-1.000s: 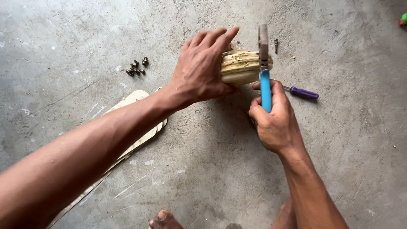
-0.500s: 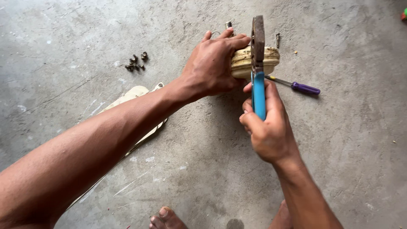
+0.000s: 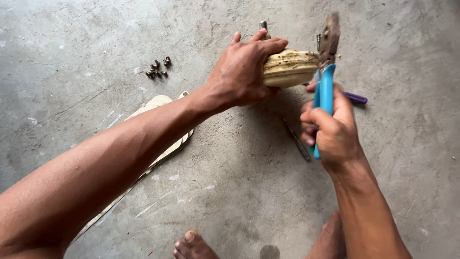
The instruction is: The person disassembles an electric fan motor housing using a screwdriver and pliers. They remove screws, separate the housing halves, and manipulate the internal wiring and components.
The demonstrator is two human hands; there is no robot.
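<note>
My left hand (image 3: 244, 72) clasps a round, dirty cream-coloured part (image 3: 292, 68) and holds it just above the concrete floor. My right hand (image 3: 330, 129) grips the blue handles of a pair of pliers (image 3: 325, 86). The rusty jaws of the pliers point up, right beside the part's right edge; whether they touch it is unclear. A small metal piece (image 3: 263, 25) sticks up behind my left fingers.
Several small dark screws (image 3: 158, 68) lie in a cluster at upper left. Pale flat blade-like pieces (image 3: 163, 103) lie under my left forearm. A purple-handled screwdriver (image 3: 355, 98) and a thin metal rod (image 3: 296, 139) rest on the floor. My bare feet (image 3: 194, 247) show at the bottom.
My right hand has lifted the pliers and drawn back toward me. The round part sits a little higher and more to the right in view. My left hand keeps its hold.
</note>
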